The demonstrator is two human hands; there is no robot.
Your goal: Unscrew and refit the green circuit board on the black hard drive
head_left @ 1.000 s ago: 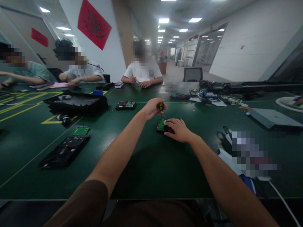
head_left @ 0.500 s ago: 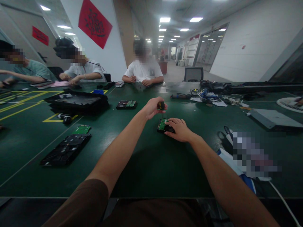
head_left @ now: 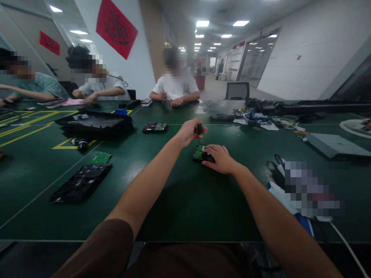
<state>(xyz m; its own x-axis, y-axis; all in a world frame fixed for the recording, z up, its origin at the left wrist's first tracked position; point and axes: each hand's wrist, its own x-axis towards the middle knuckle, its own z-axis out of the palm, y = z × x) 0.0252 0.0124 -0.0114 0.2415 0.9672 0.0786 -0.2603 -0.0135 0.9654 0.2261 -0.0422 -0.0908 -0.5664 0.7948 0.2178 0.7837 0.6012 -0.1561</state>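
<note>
My left grip (head_left: 189, 132) is curled shut round a screwdriver (head_left: 198, 128). I have it by its fat, dark handle, which has a bit of yellow on it. The handle is up in my fingers and the thin metal rod points straight down. Its low end comes to the far part of a green board — the very tip is too small for me to tell if it sits in a screw.

The green board is on top of a small black drive (head_left: 198, 153). The drive lies flat on the green table (head_left: 179, 208), right in front of me. My right grip (head_left: 219, 158) is half open, bent over the right end of the drive. My fingers lie across the top and touch the board, and my thumb is down by the near edge, so I have hold of it from above. My two hands are close but well clear of each other.

Past my left arm is one more drive (head_left: 155, 127) with some green on it. Nearer me, on the left, a loose green board (head_left: 100, 158) lies at the far end of a long black case (head_left: 82, 182). Off to the right is a flat grey box (head_left: 337, 146) — it is well apart from my hands.
</note>
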